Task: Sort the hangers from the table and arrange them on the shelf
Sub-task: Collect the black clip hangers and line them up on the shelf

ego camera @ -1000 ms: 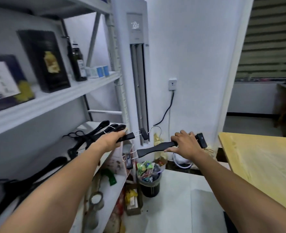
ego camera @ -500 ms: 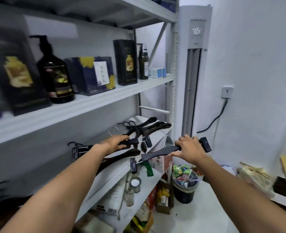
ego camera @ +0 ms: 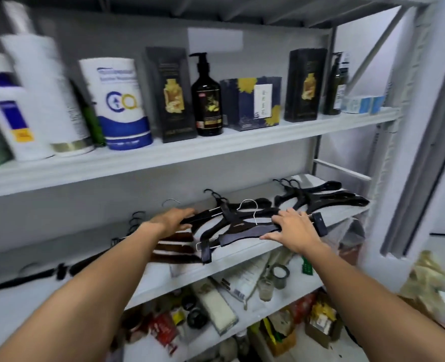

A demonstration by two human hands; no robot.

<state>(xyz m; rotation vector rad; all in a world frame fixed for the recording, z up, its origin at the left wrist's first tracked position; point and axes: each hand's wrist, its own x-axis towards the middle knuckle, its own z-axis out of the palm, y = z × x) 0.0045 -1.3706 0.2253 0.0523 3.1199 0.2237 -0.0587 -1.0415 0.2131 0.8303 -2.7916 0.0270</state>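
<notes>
Black far hanger (ego camera: 203, 215) and near hanger (ego camera: 242, 235) sit over the middle shelf (ego camera: 255, 247). Left hand (ego camera: 173, 220), at 10 o'clock of the right hand (ego camera: 292, 229), grasps the far hanger's bar. Right hand lies over the near hanger, fingers across its top, thumb along its near edge; whether it grips cannot be told. Stacked hangers (ego camera: 328, 198) lie at 1 o'clock.

Middle shelf (ego camera: 245, 253), white board. Clip hanger (ego camera: 242, 235) lies flat at the front edge, under the right hand (ego camera: 292, 228). Brown hangers (ego camera: 174, 246) are stacked just below the left hand (ego camera: 171, 220). Black hangers (ego camera: 320, 199) are piled between the hands and beyond the right hand.
</notes>
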